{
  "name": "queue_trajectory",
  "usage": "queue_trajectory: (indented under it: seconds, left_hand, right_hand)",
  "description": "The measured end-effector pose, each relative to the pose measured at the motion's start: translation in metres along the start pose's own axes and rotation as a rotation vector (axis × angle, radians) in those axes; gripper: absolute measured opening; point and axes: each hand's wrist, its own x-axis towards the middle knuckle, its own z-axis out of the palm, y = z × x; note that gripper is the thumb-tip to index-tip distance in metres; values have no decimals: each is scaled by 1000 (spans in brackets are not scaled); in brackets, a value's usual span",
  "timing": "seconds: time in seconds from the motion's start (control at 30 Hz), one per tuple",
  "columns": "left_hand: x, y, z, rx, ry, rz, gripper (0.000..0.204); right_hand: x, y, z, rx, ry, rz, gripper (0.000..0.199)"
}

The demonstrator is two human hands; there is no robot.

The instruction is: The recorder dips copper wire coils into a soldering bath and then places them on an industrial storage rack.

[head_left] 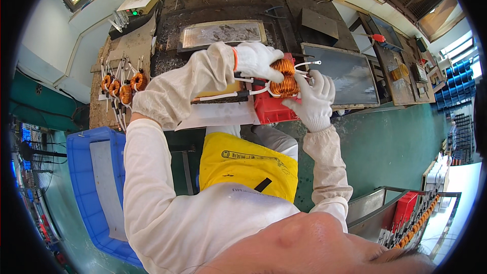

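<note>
Head view shows me my left hand with its grip pinched around the upper copper coil, while my right hand has its grip closed under the lower copper coil, the pair held together just above the red bin at the tabletop edge. I judge they sit stacked so their white leads point clear to the right. More wound coils lie on the board at my left.

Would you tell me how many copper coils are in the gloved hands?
2: upper coil under the left hand, lower coil beside the right hand; others may be hidden.
</note>
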Motion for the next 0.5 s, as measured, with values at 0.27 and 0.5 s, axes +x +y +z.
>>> queue_trajectory:
  seconds: [0.27,0.5]
  left_hand:
    - [-20,31,37,213,238,-3,77]
    - [0,46,101,477,652,-190,91]
  right_hand:
    - [15,3,-39,194,-148,-95,71]
    - [56,21,9,184,-300,-249,111]
